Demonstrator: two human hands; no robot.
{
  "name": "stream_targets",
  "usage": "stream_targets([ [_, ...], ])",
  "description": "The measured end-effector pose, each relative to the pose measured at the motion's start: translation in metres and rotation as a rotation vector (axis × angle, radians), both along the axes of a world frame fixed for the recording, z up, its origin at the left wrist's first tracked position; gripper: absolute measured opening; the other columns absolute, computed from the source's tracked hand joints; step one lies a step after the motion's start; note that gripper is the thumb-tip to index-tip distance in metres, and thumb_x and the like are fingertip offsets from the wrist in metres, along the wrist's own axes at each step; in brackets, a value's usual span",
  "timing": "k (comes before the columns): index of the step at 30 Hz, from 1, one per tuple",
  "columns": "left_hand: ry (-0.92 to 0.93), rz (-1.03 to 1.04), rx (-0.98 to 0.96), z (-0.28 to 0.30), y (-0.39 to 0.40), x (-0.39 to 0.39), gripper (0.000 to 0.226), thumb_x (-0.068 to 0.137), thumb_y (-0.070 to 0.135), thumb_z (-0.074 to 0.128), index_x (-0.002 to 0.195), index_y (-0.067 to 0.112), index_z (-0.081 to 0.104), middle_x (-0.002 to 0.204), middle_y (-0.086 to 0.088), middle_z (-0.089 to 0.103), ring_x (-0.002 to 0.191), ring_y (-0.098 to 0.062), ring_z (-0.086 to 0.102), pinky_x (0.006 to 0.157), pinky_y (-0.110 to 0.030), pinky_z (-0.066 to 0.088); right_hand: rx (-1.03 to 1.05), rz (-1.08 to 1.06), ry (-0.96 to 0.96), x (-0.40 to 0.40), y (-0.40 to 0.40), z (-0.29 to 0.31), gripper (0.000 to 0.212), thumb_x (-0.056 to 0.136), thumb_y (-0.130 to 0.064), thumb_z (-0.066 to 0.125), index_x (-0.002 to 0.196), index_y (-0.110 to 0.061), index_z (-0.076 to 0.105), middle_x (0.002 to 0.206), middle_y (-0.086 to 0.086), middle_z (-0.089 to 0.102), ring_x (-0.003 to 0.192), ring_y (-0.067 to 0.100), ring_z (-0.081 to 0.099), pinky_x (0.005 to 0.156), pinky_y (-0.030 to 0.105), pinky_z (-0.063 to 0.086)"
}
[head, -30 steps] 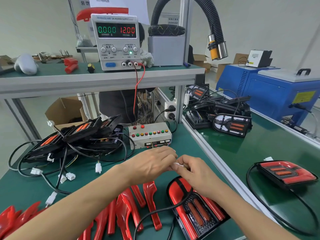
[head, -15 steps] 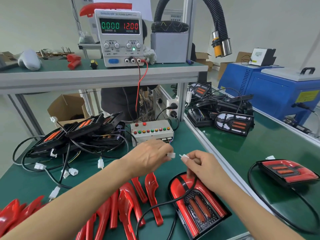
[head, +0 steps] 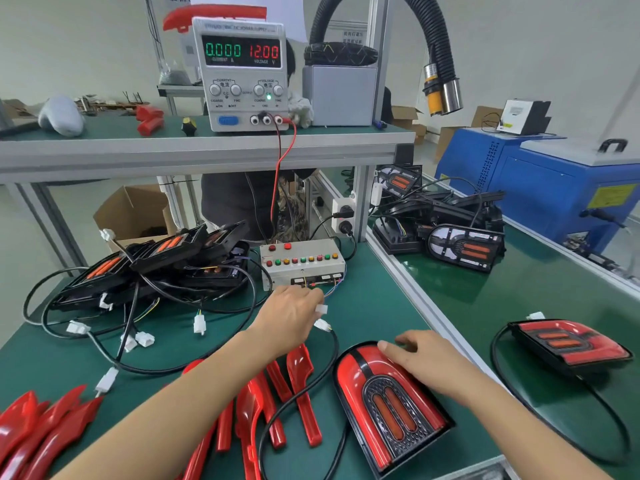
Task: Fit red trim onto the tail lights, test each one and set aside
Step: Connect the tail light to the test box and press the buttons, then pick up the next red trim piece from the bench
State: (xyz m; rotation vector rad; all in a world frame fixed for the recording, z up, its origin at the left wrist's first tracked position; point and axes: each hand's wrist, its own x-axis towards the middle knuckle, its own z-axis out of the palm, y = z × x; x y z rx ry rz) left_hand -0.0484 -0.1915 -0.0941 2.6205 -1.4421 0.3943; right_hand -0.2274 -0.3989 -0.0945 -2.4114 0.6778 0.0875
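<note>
Trimmed tail light (head: 388,403) sits unplugged on my mat under my right hand (head: 420,356), fingers flat on it, my left hand (head: 294,315) pinching the tester connector (head: 321,309); one finished unit (head: 568,344) set aside right, untrimmed pile (head: 152,268) left to do.

The tail light (head: 388,403) lies right of the trim pieces (head: 298,393), with the test box (head: 301,261) behind them.
</note>
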Motion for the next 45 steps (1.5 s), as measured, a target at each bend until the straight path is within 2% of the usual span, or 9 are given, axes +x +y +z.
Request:
stream_targets([
  [4,-0.024,0.082,0.283,-0.007,-0.01,-0.005,0.024,0.104,0.03,0.049,0.124,0.018,0.05,0.12,0.0,0.064,0.117,-0.027,0.056,0.101,-0.039,0.034,0.334,0.016,0.095,-0.002,-0.004,-0.002,0.051,0.093,-0.066,0.058,0.101,-0.017,0.073,0.09,-0.002,0.08,0.085,0.015,0.076,0.092,0.038,0.059],
  [14,-0.043,0.222,0.473,-0.003,-0.025,-0.015,0.033,0.105,0.034,0.039,0.119,0.019,0.065,0.123,-0.006,0.057,0.12,-0.028,0.05,0.109,-0.055,0.027,0.568,-0.034,0.001,-0.02,-0.007,-0.011,0.042,0.101,-0.049,0.056,0.105,-0.01,0.07,0.095,0.012,0.079,0.089,0.028,0.077,0.094,0.045,0.059],
  [18,-0.164,0.054,0.275,0.0,-0.028,-0.03,0.044,0.102,0.05,0.041,0.113,0.016,0.066,0.116,-0.005,0.057,0.114,-0.028,0.049,0.099,-0.047,0.029,0.623,-0.107,-0.101,-0.033,-0.005,-0.014,0.041,0.1,-0.049,0.057,0.104,-0.01,0.069,0.097,0.014,0.078,0.091,0.031,0.076,0.096,0.048,0.057],
  [24,-0.02,0.011,0.518,0.003,-0.033,-0.057,0.031,0.095,0.042,0.052,0.086,0.013,0.061,0.096,-0.01,0.066,0.096,-0.031,0.06,0.09,-0.043,0.032,0.689,-0.19,-0.206,-0.06,0.0,-0.015,0.037,0.099,-0.049,0.058,0.096,-0.014,0.071,0.093,0.011,0.078,0.085,0.027,0.076,0.09,0.046,0.059],
  [32,0.546,-0.181,0.233,0.04,-0.017,-0.077,0.014,0.106,0.026,0.045,0.115,0.022,0.054,0.094,-0.008,0.071,0.089,-0.026,0.063,0.086,-0.04,0.052,0.553,0.061,-0.287,-0.096,0.014,0.018,0.028,0.093,-0.052,0.059,0.107,-0.031,0.072,0.09,0.001,0.075,0.083,0.015,0.072,0.085,0.033,0.056],
  [35,0.577,-0.313,0.167,0.064,-0.008,-0.09,0.011,0.105,0.026,0.05,0.112,0.028,0.059,0.082,0.001,0.066,0.073,-0.01,0.054,0.075,-0.026,0.046,0.433,0.234,-0.289,-0.111,0.018,0.033,0.038,0.099,-0.049,0.059,0.136,-0.046,0.052,0.069,-0.011,0.057,0.064,0.003,0.052,0.066,0.015,0.041],
  [38,0.647,-0.428,0.145,0.088,-0.006,-0.106,0.013,0.104,0.025,0.054,0.112,0.026,0.064,0.085,0.003,0.066,0.076,-0.009,0.055,0.074,-0.019,0.044,0.367,0.307,-0.27,-0.126,0.025,0.048,0.064,0.094,-0.058,0.06,0.149,-0.058,0.027,0.074,-0.019,0.058,0.068,-0.003,0.05,0.07,0.009,0.036],
  [42,0.601,-0.571,0.113,0.112,-0.012,-0.133,0.013,0.102,0.026,0.059,0.108,0.025,0.071,0.088,0.01,0.063,0.087,-0.003,0.052,0.077,-0.009,0.037,0.189,0.267,-0.246,-0.144,0.035,0.056,0.048,0.083,-0.07,0.058,0.13,-0.059,0.054,0.09,-0.022,0.07,0.081,-0.001,0.065,0.076,0.017,0.048],
  [45,0.471,-0.626,-0.027,0.114,-0.019,-0.155,0.015,0.102,0.023,0.06,0.109,0.02,0.073,0.101,0.007,0.069,0.097,-0.004,0.052,0.091,-0.016,0.039,0.261,0.028,-0.348,-0.165,0.043,0.057,0.016,0.094,-0.044,0.067,0.105,-0.056,0.066,0.082,-0.014,0.075,0.071,-0.001,0.067,0.071,0.015,0.051],
])
